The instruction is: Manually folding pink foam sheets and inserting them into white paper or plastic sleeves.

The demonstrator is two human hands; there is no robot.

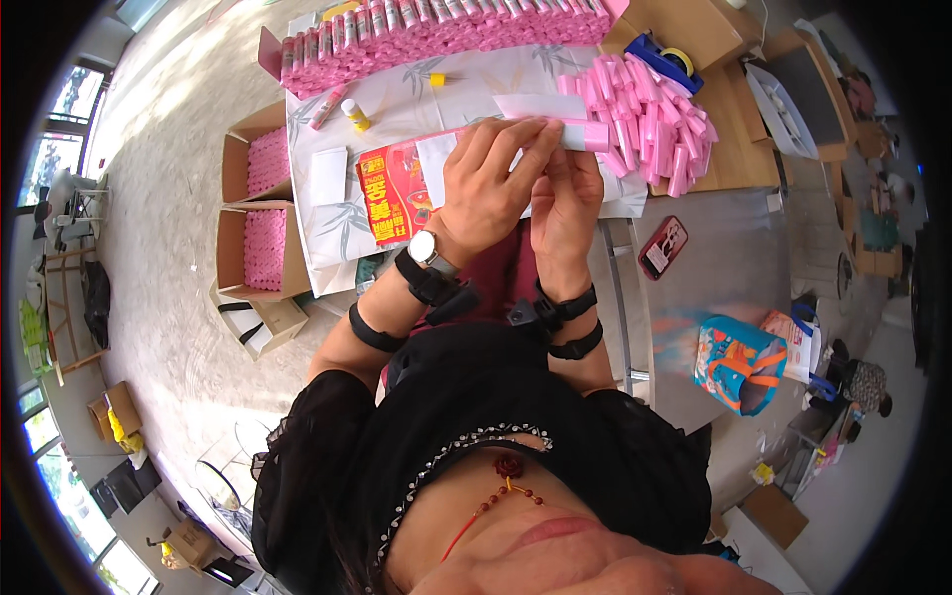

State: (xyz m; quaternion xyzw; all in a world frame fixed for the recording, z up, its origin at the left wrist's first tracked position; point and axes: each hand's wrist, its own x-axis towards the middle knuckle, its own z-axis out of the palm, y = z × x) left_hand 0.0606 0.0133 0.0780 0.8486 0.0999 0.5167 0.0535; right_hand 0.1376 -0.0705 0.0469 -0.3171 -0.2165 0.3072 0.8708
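Hands [491,178] on pink tube [596,137], printed packet [397,194]

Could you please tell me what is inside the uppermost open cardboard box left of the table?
Closely packed pink pieces show inside the box; whatever lies beneath the top layer is covered.

From here I see a black top [446,382] with sheer sleeves [315,436] and a pale-beaded neckline [436,461], a red cord necklace [459,540] with a dark rose pendant [509,466], a round white-faced watch [422,247], black forearm straps [375,329], maroon legwear [488,283]
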